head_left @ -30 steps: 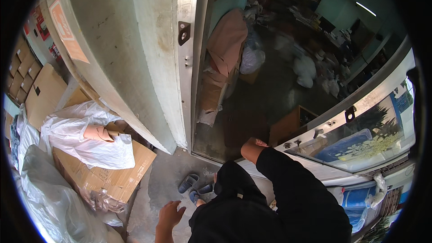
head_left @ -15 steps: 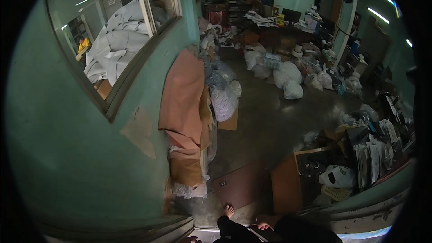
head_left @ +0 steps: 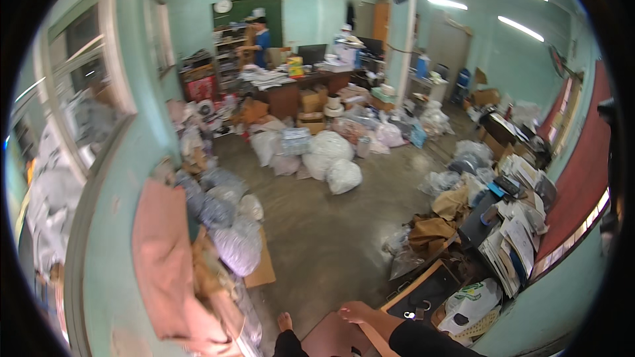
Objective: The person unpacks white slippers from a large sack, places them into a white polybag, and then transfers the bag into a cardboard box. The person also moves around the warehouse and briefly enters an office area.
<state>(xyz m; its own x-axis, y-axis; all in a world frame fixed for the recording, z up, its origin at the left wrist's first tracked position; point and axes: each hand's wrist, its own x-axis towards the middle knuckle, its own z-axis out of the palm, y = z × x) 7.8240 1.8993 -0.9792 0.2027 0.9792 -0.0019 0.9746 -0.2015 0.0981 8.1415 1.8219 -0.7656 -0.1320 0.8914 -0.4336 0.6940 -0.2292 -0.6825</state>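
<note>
My right hand (head_left: 356, 311) shows at the bottom edge, on a bare forearm that comes out of a black sleeve (head_left: 423, 342). Its fingers lie stretched toward the left and hold nothing. It hovers over a flat reddish-brown board (head_left: 329, 340); whether they touch I cannot tell. Left of the hand is my bare foot (head_left: 284, 322) on the concrete floor. My left hand is out of the picture.
Bulging white and clear plastic bags (head_left: 334, 162) sit mid-floor. A pink cloth (head_left: 162, 258) hangs over boxes and bags along the green left wall. Cardboard and stacked papers (head_left: 516, 238) crowd the right. At the back, a person in blue (head_left: 262, 39) stands by a cluttered desk (head_left: 291, 89).
The view has swung up from the doorway and the floor to the whole room. My right hand has dropped to the bottom edge; my left hand has left the picture.
</note>
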